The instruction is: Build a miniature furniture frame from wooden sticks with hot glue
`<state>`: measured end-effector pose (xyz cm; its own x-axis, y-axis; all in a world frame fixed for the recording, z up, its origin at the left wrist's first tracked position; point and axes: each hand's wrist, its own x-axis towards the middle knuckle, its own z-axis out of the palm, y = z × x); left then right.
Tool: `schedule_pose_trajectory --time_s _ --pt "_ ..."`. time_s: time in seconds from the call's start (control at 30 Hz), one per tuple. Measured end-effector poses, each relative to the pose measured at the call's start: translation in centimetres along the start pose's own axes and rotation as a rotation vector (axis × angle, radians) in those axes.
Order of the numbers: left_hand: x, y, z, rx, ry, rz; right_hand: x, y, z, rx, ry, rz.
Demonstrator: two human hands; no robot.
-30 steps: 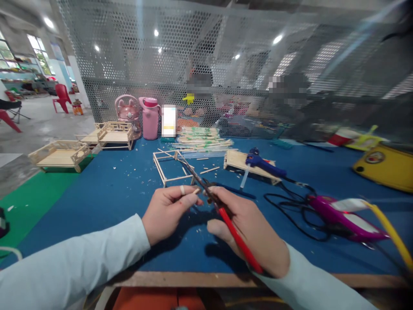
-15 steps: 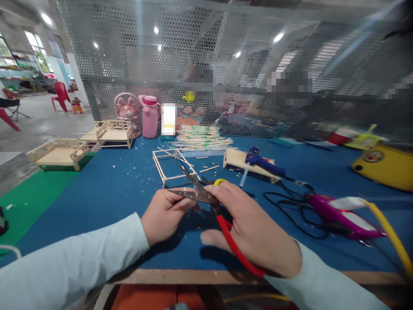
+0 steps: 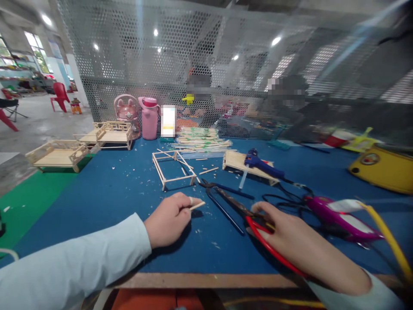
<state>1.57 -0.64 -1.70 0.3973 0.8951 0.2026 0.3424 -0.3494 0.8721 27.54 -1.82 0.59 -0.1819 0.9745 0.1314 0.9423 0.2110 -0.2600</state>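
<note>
at table (image 3: 122,193), left hand (image 3: 169,221) pinching one stick (image 3: 198,206), right hand (image 3: 297,237) gripping one pair of scissors (image 3: 240,206)

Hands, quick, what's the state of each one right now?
Left hand: closed, pinching a thin wooden stick.
Right hand: closed on the red-handled scissors.

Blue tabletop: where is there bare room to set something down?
Two patches, small scraps aside: left of the wooden frame, beyond the left sleeve; and between left hand and red-handled scissors, nearest the front edge. Crowded right of the frame, with pliers and glue gun.
</note>
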Motion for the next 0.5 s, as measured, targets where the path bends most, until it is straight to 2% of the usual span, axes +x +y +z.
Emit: schedule_pose_trajectory --time_s 0.17,0.33,0.4,0.5 --pt "-0.3 -0.4 0.3 -0.058 -0.051 -0.049 1.5 -0.2 -0.3 0.021 -0.06 0.062" --pt "-0.6 -0.7 0.5 -0.074 -0.094 0.002 1.3 0.8 -1.4 -0.028 -0.236 0.054" --pt "-0.7 -0.7 0.4 -0.06 -0.096 0.012 0.9 1.5 -1.3 -0.039 -0.222 0.051" --pt "-0.7 -0.5 0.3 -0.031 -0.099 0.021 1.0 2.0 -0.5 -0.098 -0.135 0.024"
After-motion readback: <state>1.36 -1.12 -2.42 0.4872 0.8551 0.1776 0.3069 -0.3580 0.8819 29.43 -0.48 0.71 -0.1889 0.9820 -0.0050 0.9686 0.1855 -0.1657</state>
